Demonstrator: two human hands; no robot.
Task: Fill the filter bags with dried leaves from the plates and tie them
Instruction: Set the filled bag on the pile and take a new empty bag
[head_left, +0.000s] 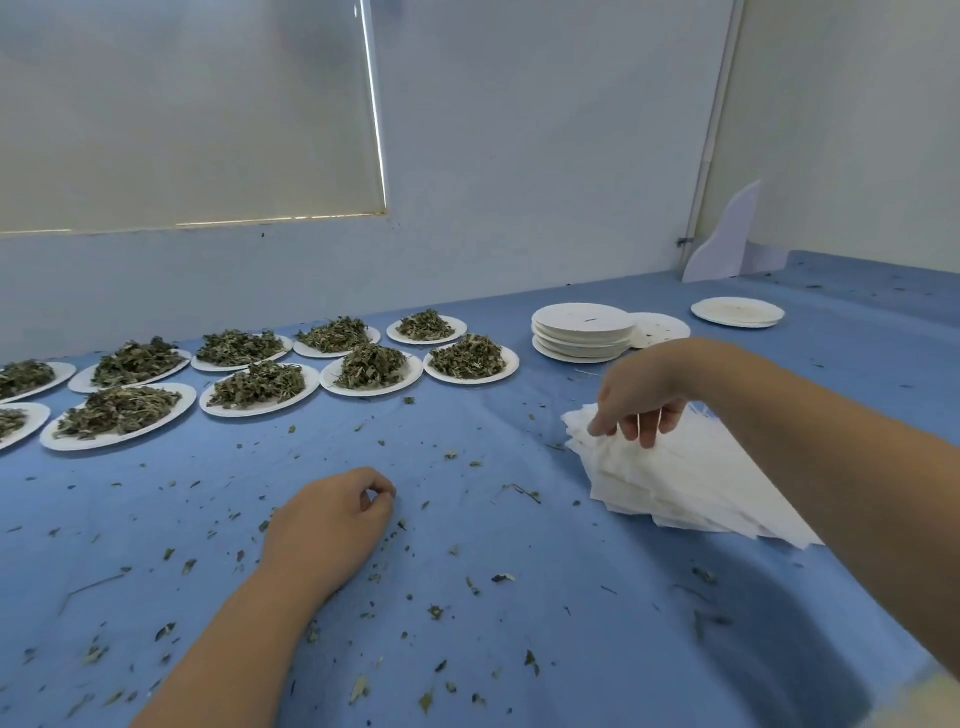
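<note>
Several white paper plates heaped with dried green leaves (371, 366) stand in two rows across the left and middle of the blue table cloth (467, 519). A fanned pile of white filter bags (675, 483) lies at the right. My right hand (636, 400) hangs over the pile's far end, its fingertips touching the top bag's edge; whether it pinches the bag is unclear. My left hand (332, 519) rests on the cloth in the middle, fingers loosely curled, holding nothing.
A stack of empty white plates (582, 332) stands behind the bags, one more plate (737, 312) farther right near a white card stand (724, 239). Leaf crumbs litter the cloth. A wall runs close behind the table.
</note>
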